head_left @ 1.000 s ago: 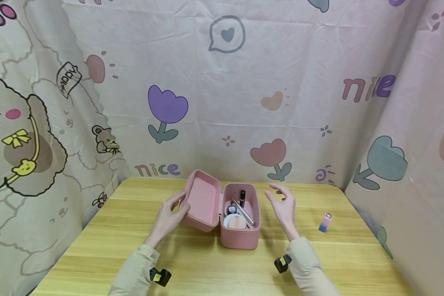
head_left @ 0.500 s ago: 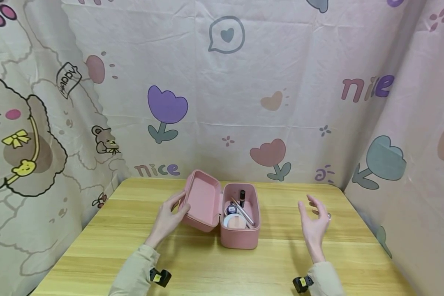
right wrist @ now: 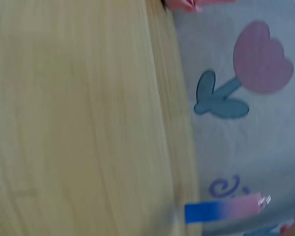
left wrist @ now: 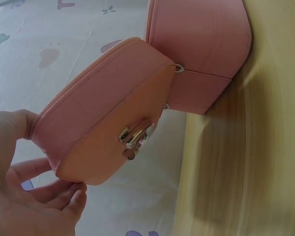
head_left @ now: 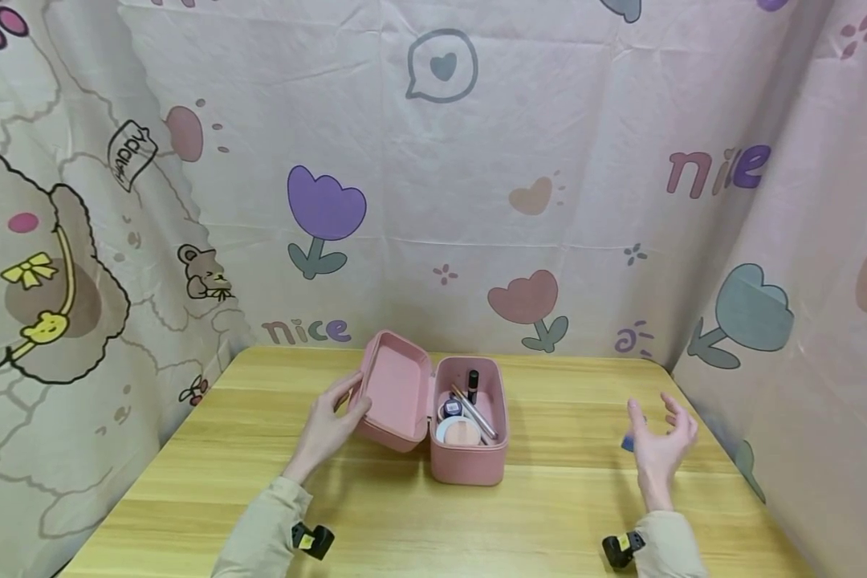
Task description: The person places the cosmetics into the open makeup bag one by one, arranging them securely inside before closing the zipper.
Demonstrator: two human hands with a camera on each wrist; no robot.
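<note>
My left hand [head_left: 328, 421] pinches the outer edge of the raised lid [head_left: 397, 389] of a pink makeup case [head_left: 470, 467], thumb and fingers on either side. In the left wrist view the lid's outer face [left wrist: 105, 142] bears a gold-buckled strap. Inside the case lie a black tube [head_left: 473, 385], silver sticks [head_left: 482, 421], a small dark-capped jar [head_left: 451, 409] and a round compact [head_left: 458, 432]. Over at the right my right hand [head_left: 661, 449], fingers spread and curved, is beside a small pink-to-blue tube [right wrist: 223, 209] with a clear knob, partly hidden by the hand in the head view.
A wooden table [head_left: 549, 522] bears everything. A printed curtain [head_left: 433, 201] hangs close behind its back edge and along both sides. Each sleeve carries a small black camera, the left one [head_left: 313, 541] near the table's front.
My right hand has moved rightward from beside the case to the pink-to-blue tube, its fingers staying spread. The left hand and the lid have stayed in place.
</note>
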